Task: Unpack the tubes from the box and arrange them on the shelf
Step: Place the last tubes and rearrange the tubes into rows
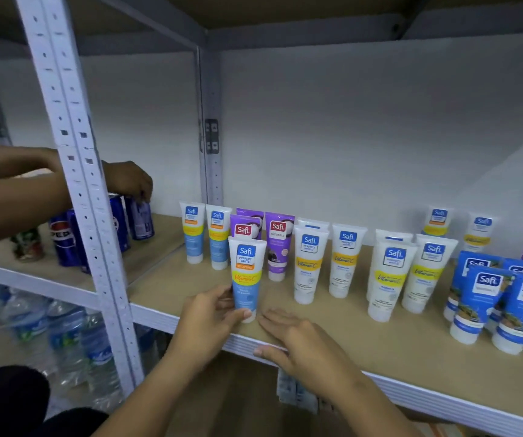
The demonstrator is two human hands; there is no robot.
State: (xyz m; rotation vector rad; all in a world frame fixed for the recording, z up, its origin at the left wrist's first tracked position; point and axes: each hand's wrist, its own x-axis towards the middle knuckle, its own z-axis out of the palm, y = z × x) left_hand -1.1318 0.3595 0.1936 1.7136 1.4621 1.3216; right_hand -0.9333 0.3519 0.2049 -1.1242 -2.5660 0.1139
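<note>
Nearest the camera, the right hand lies flat with fingers straight on the front edge of the wooden shelf, holding nothing, its fingertips just beside the base of a Safi Perfect White tube. The left hand pinches that tube low down, thumb across its pale-blue lower part, and the tube stands upright on its cap near the shelf's front edge. Behind it stand two purple Safi tubes and two more blue-and-white tubes; to the right are white Vitamin C tubes, then blue Safi tubes. Farther left, past the perforated upright, another person's hand grips a Pepsi can among other cans.
</note>
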